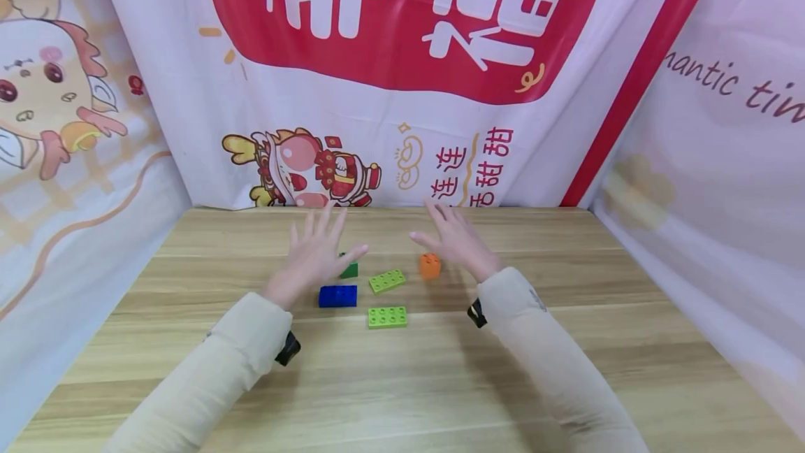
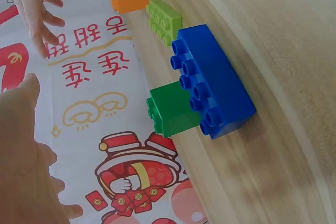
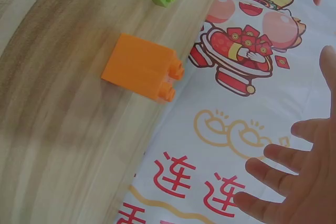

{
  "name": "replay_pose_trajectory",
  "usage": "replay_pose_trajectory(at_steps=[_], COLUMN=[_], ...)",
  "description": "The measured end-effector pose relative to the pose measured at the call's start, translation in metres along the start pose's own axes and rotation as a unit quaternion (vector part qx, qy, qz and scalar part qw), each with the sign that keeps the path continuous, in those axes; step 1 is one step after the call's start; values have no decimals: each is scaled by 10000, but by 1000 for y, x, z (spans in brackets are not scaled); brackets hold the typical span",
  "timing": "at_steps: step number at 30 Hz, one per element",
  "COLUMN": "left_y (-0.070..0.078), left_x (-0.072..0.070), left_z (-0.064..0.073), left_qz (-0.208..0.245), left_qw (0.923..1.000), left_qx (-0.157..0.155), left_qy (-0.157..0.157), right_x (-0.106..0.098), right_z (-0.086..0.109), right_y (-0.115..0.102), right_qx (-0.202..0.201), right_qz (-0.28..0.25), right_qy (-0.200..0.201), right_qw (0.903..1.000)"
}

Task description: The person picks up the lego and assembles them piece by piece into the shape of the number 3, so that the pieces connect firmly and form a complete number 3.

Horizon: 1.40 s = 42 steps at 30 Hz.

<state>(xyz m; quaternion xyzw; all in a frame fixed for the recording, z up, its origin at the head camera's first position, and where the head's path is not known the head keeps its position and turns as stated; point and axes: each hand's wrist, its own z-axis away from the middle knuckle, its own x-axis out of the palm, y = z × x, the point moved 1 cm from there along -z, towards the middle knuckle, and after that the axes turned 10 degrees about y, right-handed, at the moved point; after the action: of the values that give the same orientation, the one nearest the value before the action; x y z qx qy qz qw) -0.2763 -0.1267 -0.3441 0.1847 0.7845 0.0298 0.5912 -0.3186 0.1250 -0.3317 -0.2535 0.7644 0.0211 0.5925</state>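
My left hand (image 1: 311, 255) hovers with spread fingers over the left of a group of building blocks, holding nothing. Below it are a dark green block (image 2: 173, 109), partly hidden by the hand in the head view, and a blue block (image 1: 338, 296) with studs. My right hand (image 1: 462, 242), also empty with fingers extended, is raised beside an orange block (image 3: 140, 67). Between the hands lie two lime green blocks: a tilted one (image 1: 387, 281) farther back and a straight one (image 1: 387, 317) closer to me.
All the blocks stand on a wood-grain table (image 1: 402, 383). A printed white and red cloth (image 1: 377, 110) hangs along its back edge. More printed cloth (image 1: 704, 180) closes off the right side, and another cloth (image 1: 69, 180) the left.
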Motion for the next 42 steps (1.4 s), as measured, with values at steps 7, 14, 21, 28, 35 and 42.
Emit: replay_pose_trajectory(at_steps=[7,14,21,28,35,42], left_y=[1,3,7,8,9,10], left_x=[3,5,7,13,17,24], left_z=[10,19,28,38,49,57], left_qz=[195,141,356,394,490,629], left_qw=[9997,9985,9969,9953,9939,9914], left_qx=[135,428,589,862,985,1148], left_qy=[79,302,370,176,-20,28], right_x=[6,11,16,22,24,29], right_z=[4,7,12,17,22,22], right_y=[7,12,19,24,28,33], right_qx=[15,137,233,189,278,190], right_qz=[-196,-448,-679,-952,-1229,-1369], right_qy=[-29,-221,-370,-356,-460,-461], right_qw=[9998,9987,9967,9946,9910,9893])
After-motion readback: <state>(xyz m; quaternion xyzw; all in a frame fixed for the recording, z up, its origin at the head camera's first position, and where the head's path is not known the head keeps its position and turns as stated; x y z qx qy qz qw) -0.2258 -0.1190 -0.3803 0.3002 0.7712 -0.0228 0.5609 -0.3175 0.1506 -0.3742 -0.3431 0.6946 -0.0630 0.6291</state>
